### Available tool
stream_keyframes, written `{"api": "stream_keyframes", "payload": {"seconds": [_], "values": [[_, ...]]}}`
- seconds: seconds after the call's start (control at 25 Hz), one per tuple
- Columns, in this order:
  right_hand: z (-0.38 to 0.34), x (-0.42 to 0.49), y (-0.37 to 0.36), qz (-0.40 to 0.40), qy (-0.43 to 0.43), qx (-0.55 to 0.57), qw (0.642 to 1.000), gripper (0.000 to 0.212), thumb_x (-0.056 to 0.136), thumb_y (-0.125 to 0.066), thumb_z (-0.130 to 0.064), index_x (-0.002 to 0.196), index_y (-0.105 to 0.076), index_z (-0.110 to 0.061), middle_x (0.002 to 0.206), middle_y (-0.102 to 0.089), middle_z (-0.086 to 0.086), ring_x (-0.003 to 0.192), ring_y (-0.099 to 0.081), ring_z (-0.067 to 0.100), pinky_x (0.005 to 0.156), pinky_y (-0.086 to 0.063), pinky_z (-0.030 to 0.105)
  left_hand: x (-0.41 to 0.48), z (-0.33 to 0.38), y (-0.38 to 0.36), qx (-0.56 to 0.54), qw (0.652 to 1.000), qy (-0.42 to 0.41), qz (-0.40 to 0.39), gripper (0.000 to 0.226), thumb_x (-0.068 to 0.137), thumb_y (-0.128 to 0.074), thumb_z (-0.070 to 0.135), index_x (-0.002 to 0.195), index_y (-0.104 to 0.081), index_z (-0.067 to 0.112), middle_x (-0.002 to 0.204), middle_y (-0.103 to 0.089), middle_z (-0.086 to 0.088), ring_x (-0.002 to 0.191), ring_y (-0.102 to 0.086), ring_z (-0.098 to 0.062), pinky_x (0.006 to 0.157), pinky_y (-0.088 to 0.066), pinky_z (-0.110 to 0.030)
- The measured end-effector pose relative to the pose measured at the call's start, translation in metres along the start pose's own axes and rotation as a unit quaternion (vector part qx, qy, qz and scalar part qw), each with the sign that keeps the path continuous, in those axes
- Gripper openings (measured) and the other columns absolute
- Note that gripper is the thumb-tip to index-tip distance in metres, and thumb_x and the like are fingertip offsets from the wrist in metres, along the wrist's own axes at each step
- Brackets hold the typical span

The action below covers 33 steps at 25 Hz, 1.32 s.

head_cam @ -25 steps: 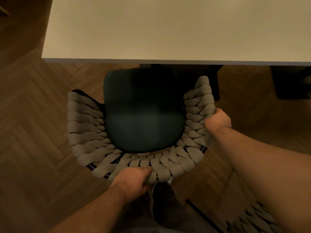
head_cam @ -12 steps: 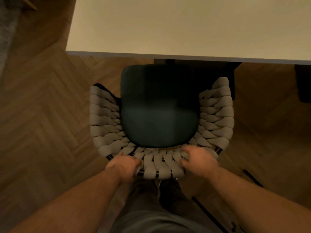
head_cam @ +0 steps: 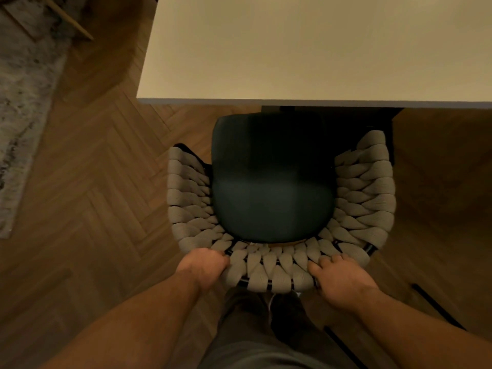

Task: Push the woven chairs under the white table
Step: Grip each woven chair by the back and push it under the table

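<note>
At 6 o'clock, nearest the camera, the person's grey-trousered legs (head_cam: pixel 239 331) stand just behind the chair with a curved beige woven-rope back and dark teal padded seat (head_cam: pixel 269 193). The left hand (head_cam: pixel 205 267) grips the back rim at the chair's 7 o'clock, fingers clenched round the rope. The right hand (head_cam: pixel 340 280) holds the rim at 5 o'clock, its fingers (head_cam: pixel 330 261) bent over the top of the weave. Two thin black bars (head_cam: pixel 436 307) lie on the floor at 4 o'clock, near the right forearm; what they belong to cannot be told.

The chair stands square to the table, both woven arm ends short of the tabletop's near edge and the seat's front edge just short of it. Bare brown herringbone wooden floor (head_cam: pixel 93 198) lies open at the chair's 9 o'clock and 3 o'clock. A dark table base (head_cam: pixel 332 117) sits in shadow at 12 o'clock, just beyond the seat front.

The white rectangular table (head_cam: pixel 292 49) fills the far field from 12 to 2 o'clock, its left corner at 11 o'clock. A mottled grey rug (head_cam: pixel 21 81) lies at 10 o'clock, well apart from the chair
</note>
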State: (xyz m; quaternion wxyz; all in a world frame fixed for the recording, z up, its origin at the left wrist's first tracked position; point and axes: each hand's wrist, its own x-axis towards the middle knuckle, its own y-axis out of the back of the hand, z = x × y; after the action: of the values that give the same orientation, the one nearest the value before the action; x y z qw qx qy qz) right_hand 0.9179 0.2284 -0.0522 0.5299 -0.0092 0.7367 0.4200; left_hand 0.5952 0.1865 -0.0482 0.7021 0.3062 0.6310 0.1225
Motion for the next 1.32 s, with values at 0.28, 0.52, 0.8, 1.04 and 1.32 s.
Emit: {"api": "stream_keyframes", "payload": {"seconds": [0.28, 0.52, 0.8, 1.04, 1.32], "values": [[0.003, 0.012, 0.019, 0.045, -0.004, -0.001, 0.999, 0.039, 0.106, -0.041, -0.040, 0.143, -0.042, -0.028, 0.137, -0.058, 0.008, 0.124, -0.054, 0.031, 0.111, -0.039, 0.048, 0.016, -0.027, 0.018, -0.024, 0.998, 0.021, 0.046, 0.035, 0.101, -0.053, 0.020, 0.134, -0.057, 0.032, 0.128, -0.063, 0.004, 0.112, -0.063, -0.019, 0.094, -0.053, -0.037], [0.015, 0.031, 0.050, 0.052, -0.022, 0.006, 0.998, 0.040, 0.105, -0.046, -0.045, 0.141, -0.044, -0.028, 0.137, -0.059, 0.007, 0.124, -0.055, 0.030, 0.111, -0.039, 0.048, 0.036, -0.051, 0.042, -0.040, 0.993, 0.032, 0.103, 0.031, 0.100, -0.051, 0.020, 0.128, -0.058, 0.033, 0.125, -0.065, 0.006, 0.111, -0.062, -0.018, 0.095, -0.053, -0.037], [0.029, 0.056, 0.084, 0.075, -0.061, 0.021, 0.995, 0.037, 0.105, -0.048, -0.041, 0.140, -0.047, -0.030, 0.137, -0.061, 0.005, 0.125, -0.054, 0.030, 0.110, -0.040, 0.049, 0.071, -0.084, 0.078, -0.005, 0.989, 0.016, 0.144, 0.036, 0.101, -0.048, 0.019, 0.134, -0.058, 0.031, 0.134, -0.062, 0.005, 0.119, -0.060, -0.018, 0.100, -0.051, -0.036], [0.025, 0.064, 0.091, 0.089, -0.067, 0.011, 0.994, 0.042, 0.106, -0.047, -0.032, 0.147, -0.045, -0.027, 0.142, -0.057, 0.007, 0.130, -0.052, 0.031, 0.112, -0.039, 0.049, 0.076, -0.097, 0.086, 0.024, 0.992, -0.006, 0.127, 0.046, 0.102, -0.046, 0.018, 0.147, -0.049, 0.030, 0.145, -0.056, 0.005, 0.128, -0.055, -0.019, 0.107, -0.047, -0.036], [0.023, 0.065, 0.084, 0.094, -0.107, 0.062, 0.988, 0.038, 0.103, -0.052, -0.035, 0.141, -0.051, -0.030, 0.137, -0.062, 0.001, 0.127, -0.054, 0.026, 0.114, -0.037, 0.046, 0.071, -0.088, 0.094, 0.025, 0.993, -0.005, 0.111, 0.046, 0.102, -0.046, 0.013, 0.144, -0.053, 0.029, 0.146, -0.056, 0.003, 0.130, -0.054, -0.019, 0.110, -0.045, -0.036]]}}
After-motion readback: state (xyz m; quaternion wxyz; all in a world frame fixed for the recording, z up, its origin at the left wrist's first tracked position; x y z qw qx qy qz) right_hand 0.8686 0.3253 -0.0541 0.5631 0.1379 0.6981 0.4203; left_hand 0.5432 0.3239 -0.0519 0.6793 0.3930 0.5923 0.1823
